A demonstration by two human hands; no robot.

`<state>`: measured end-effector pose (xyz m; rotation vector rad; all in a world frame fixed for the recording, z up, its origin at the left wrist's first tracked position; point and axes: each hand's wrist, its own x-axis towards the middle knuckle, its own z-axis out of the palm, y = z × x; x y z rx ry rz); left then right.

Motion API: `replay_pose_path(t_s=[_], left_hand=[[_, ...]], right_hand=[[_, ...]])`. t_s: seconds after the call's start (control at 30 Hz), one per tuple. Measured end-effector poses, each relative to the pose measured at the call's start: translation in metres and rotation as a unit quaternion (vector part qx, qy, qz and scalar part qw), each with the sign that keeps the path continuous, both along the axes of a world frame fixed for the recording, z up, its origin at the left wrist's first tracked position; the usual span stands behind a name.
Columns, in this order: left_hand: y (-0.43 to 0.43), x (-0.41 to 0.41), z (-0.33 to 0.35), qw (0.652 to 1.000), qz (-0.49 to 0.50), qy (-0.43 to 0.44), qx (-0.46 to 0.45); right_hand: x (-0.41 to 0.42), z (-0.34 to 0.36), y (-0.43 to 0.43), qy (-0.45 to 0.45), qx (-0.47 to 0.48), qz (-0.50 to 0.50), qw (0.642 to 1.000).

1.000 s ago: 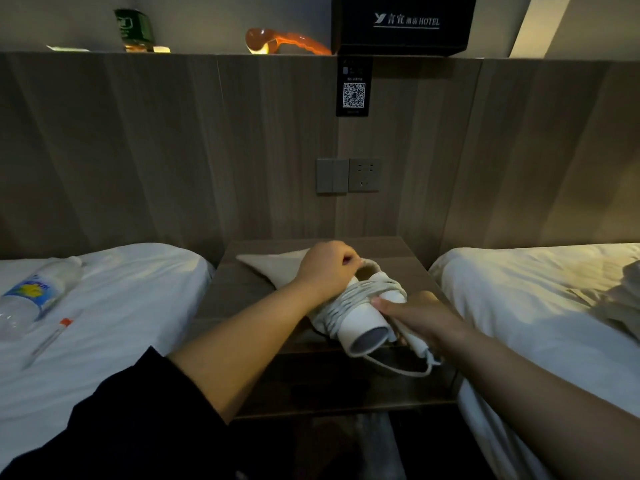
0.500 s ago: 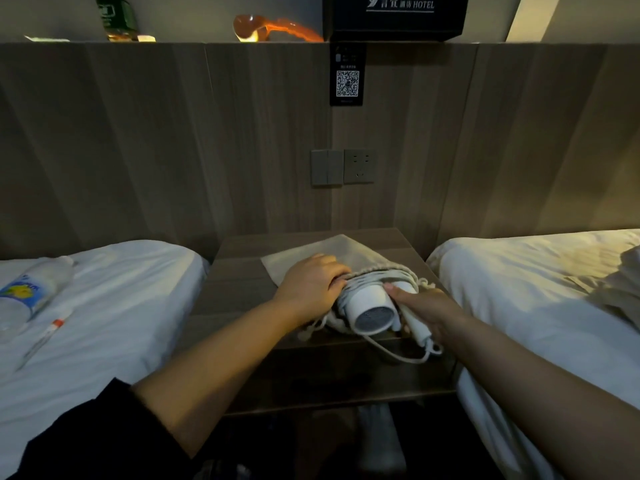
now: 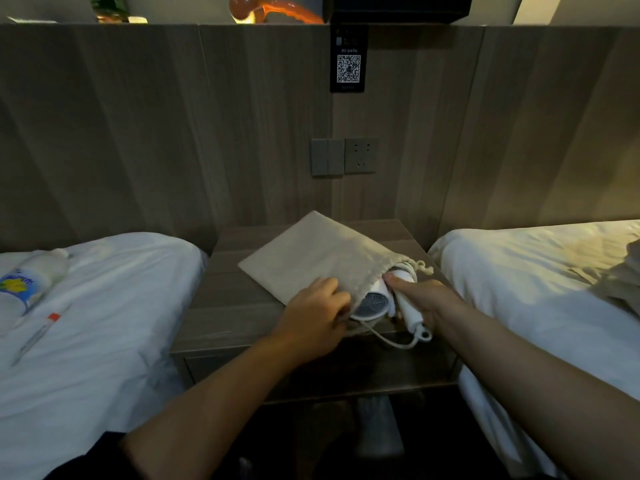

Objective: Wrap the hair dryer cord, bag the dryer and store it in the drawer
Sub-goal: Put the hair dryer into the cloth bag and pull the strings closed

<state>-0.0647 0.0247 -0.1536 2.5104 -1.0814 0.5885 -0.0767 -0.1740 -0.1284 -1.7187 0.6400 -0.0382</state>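
Observation:
A beige drawstring bag [image 3: 311, 258] lies flat on the wooden nightstand [image 3: 221, 306]. The white hair dryer [image 3: 375, 301] sits partly inside the bag's mouth, its grille end and folded handle [image 3: 410, 311] sticking out toward me. A loop of white cord [image 3: 388, 339] hangs over the nightstand's front edge. My left hand [image 3: 317, 315] pinches the bag's opening on the left of the dryer. My right hand [image 3: 424, 299] grips the dryer's handle from the right. The rest of the wound cord is hidden in the bag.
White beds flank the nightstand, the left bed [image 3: 104, 306] carrying a water bottle [image 3: 27, 282] and a pen [image 3: 38, 336]. A wall switch and socket [image 3: 344, 155] sit above. Below the nightstand top is a dark open shelf [image 3: 311, 372].
The dryer, with the cord wound round it, has gone from lying outside the bag to partly inside its mouth. My left hand has shifted from the dryer's body to the bag's opening.

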Motion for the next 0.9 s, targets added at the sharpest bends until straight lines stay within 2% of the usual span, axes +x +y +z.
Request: replay_pose_path(t_s=[0.1,0.23,0.37,0.47,0.53,0.67,0.9], left_hand=[[-0.006,0.005,0.01,0.994,0.035,0.072,-0.071],[-0.028,0.017,0.034,0.984,0.032,0.164,-0.056],[-0.048,0.039,0.035,0.977,0.045,0.209,0.021],[-0.053,0.045,0.029,0.97,0.029,0.242,-0.008],[-0.054,0.043,0.025,0.97,0.015,0.238,-0.047],[-0.052,0.042,0.019,0.962,-0.01,0.251,-0.106],[-0.04,0.045,0.023,0.944,-0.078,0.295,-0.125]], right_hand=[[0.006,-0.002,0.0,0.002,0.018,0.016,1.0],[0.006,-0.002,-0.003,0.023,0.005,0.049,0.999],[-0.01,0.005,-0.008,0.028,0.111,0.112,0.987],[-0.019,0.0,-0.015,-0.005,0.183,0.154,0.971],[-0.024,-0.004,-0.014,-0.031,0.158,0.14,0.977],[-0.027,-0.018,-0.007,-0.096,0.044,0.079,0.991],[-0.023,-0.011,0.007,-0.116,0.052,-0.007,0.992]])
